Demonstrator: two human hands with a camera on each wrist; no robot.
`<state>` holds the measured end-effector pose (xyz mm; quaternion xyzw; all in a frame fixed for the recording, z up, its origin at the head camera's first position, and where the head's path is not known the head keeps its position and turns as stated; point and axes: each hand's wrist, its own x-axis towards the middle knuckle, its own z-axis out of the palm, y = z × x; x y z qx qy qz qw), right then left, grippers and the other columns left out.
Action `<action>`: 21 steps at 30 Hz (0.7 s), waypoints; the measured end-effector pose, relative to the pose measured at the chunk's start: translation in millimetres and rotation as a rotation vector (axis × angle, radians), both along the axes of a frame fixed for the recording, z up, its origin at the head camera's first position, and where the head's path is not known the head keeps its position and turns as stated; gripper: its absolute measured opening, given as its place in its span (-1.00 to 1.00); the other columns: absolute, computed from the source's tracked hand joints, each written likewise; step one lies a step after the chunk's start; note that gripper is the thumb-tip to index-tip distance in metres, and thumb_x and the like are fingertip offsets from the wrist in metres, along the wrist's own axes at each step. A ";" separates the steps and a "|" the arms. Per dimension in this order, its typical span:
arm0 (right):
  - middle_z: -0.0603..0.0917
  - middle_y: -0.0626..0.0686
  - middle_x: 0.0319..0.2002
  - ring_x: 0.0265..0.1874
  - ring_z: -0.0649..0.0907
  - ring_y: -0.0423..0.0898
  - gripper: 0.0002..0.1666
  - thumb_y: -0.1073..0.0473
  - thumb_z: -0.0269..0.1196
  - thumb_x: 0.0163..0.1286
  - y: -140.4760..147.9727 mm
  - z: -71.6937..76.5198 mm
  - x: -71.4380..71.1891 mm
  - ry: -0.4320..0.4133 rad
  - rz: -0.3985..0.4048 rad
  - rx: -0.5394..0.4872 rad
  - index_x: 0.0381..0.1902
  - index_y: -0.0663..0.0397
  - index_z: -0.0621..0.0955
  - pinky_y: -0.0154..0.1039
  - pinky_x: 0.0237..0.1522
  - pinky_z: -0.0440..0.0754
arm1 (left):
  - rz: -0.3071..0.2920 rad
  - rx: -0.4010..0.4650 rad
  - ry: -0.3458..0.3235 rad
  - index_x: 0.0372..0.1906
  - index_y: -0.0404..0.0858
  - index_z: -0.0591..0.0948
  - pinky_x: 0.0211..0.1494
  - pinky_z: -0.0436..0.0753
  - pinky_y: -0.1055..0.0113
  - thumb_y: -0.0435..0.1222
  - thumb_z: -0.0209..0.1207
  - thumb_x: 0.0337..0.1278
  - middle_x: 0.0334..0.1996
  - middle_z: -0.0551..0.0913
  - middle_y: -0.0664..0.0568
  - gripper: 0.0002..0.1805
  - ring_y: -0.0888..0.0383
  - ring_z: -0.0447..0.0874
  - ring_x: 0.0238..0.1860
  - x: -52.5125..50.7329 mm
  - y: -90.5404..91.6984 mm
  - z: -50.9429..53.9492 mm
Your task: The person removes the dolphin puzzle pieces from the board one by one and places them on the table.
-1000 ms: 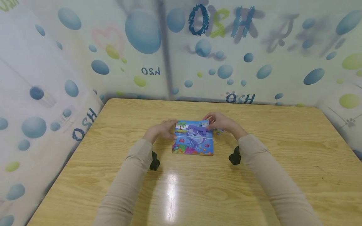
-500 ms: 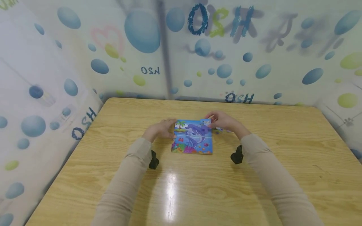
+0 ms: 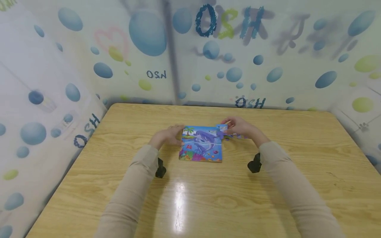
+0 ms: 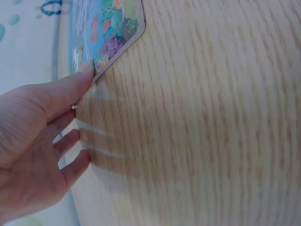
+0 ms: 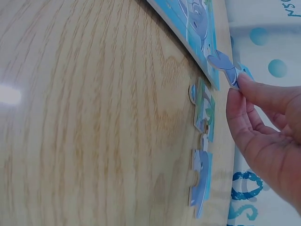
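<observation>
A square dolphin jigsaw puzzle [image 3: 200,145], with a palm tree and coral in its picture, lies flat on the table. My left hand [image 3: 167,136] is at its left side. In the left wrist view the thumb rests on the puzzle's edge [image 4: 110,42], and the other fingers are spread apart beside it. My right hand [image 3: 240,127] pinches a jigsaw piece [image 5: 225,66] between thumb and fingers, over the puzzle's upper right corner. This piece shows purple and blue, and it is raised off the table and tilted. The fingers hide part of it.
Several loose jigsaw pieces [image 5: 204,110] lie on the wooden table [image 3: 226,195] right of the puzzle, partly below the right hand. Behind the table's far edge stands a wall [image 3: 190,59] with blue and green spots. A black device [image 3: 254,163] hangs at the right wrist.
The right hand has moved slightly right with the jigsaw piece, from over the puzzle to its upper right corner, uncovering more of the picture. The left hand keeps its place at the puzzle's left side.
</observation>
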<state>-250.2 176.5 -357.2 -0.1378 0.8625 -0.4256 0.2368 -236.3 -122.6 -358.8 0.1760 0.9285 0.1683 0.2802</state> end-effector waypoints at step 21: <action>0.34 0.08 -0.29 -0.36 0.47 -0.14 -0.52 0.39 0.09 0.29 28.2 -2.1 3.3 -0.042 -0.064 -0.052 0.17 0.37 0.31 -0.18 -0.13 0.64 | 0.010 0.005 -0.005 0.44 -0.18 -0.10 0.46 -0.12 -0.10 -0.16 0.14 0.16 0.46 -0.16 -0.14 -0.13 -0.17 -0.28 0.45 -0.6 -0.7 -1.4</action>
